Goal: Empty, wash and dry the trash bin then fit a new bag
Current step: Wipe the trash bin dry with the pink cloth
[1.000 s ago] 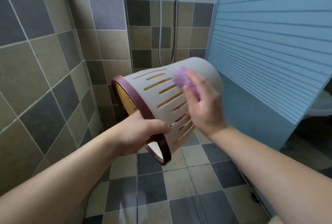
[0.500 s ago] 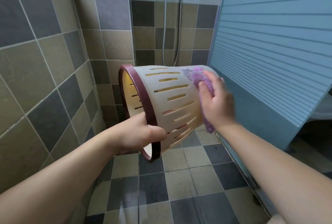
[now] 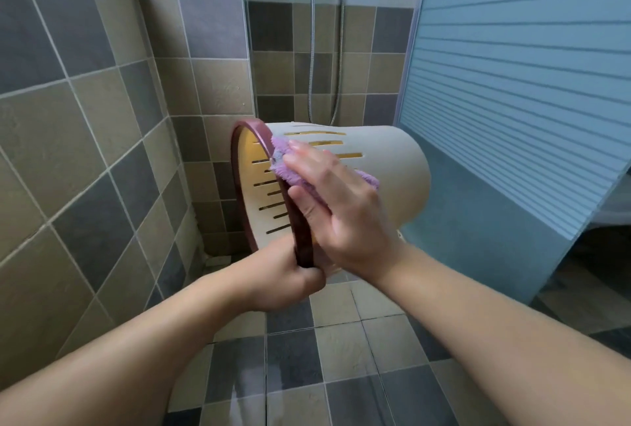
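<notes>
1. Left hand (image 3: 286, 275) still curled round the maroon rim of the cream slotted plastic trash bin (image 3: 386, 176), held sideways above the tiled floor (image 3: 341, 350).
2. Right hand (image 3: 338, 207), fingers flat, pressing the purple fluffy cloth (image 3: 283, 166), now slid from the base up to the rim.

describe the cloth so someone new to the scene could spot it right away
Start at the cream slotted trash bin held on its side in front of the tiled corner. Against its wall by the maroon rim, the right hand presses a cloth: fluffy and lilac, the only soft thing there.
</notes>
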